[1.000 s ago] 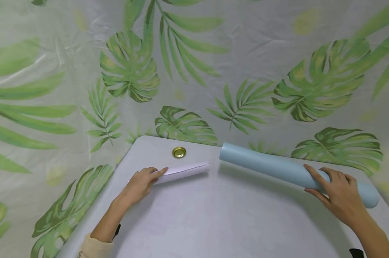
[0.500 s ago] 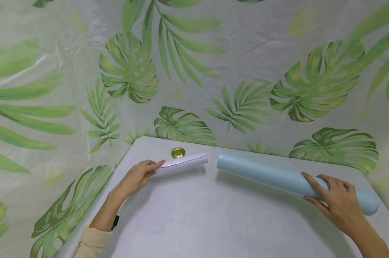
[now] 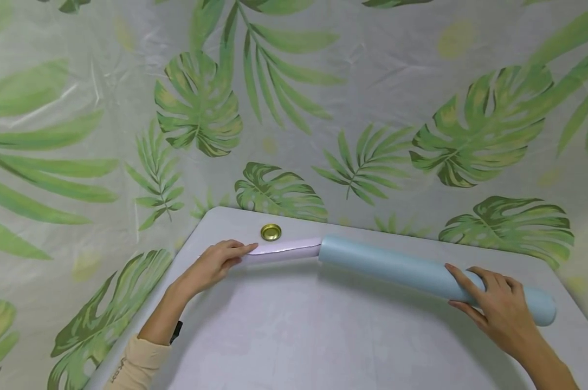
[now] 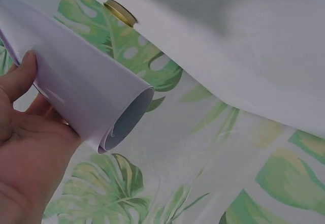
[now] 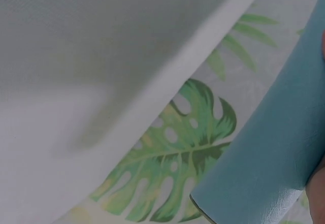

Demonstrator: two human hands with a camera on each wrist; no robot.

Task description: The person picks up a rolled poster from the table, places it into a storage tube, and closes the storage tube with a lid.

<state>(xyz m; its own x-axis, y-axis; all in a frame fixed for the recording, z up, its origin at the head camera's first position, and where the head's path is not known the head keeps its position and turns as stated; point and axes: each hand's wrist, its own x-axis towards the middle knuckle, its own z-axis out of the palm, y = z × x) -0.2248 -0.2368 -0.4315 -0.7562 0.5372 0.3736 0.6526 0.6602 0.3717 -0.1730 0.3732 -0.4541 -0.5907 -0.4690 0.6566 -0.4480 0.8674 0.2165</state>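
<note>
My left hand [image 3: 213, 265] grips a rolled sheet of pale lilac paper [image 3: 286, 251], thumb and fingers on opposite sides of it. In the left wrist view the near end of the paper roll [image 4: 96, 76] is open and its layers show. My right hand [image 3: 501, 309] holds a light blue tube [image 3: 396, 268] near its right end, fingers around it. At the tube's left end the paper roll's tip meets the opening; how far inside it reaches is hidden. The right wrist view shows the blue tube [image 5: 269, 153] with only a bit of the hand.
A small gold round lid [image 3: 271, 232] lies on the white table [image 3: 342, 336], just behind the paper roll. Beyond the table's rounded far edge hangs a plastic sheet [image 3: 372, 97] printed with green leaves.
The blue tube has moved left and the paper roll slightly right, so the gap between their ends has closed. Both hands keep their hold.
</note>
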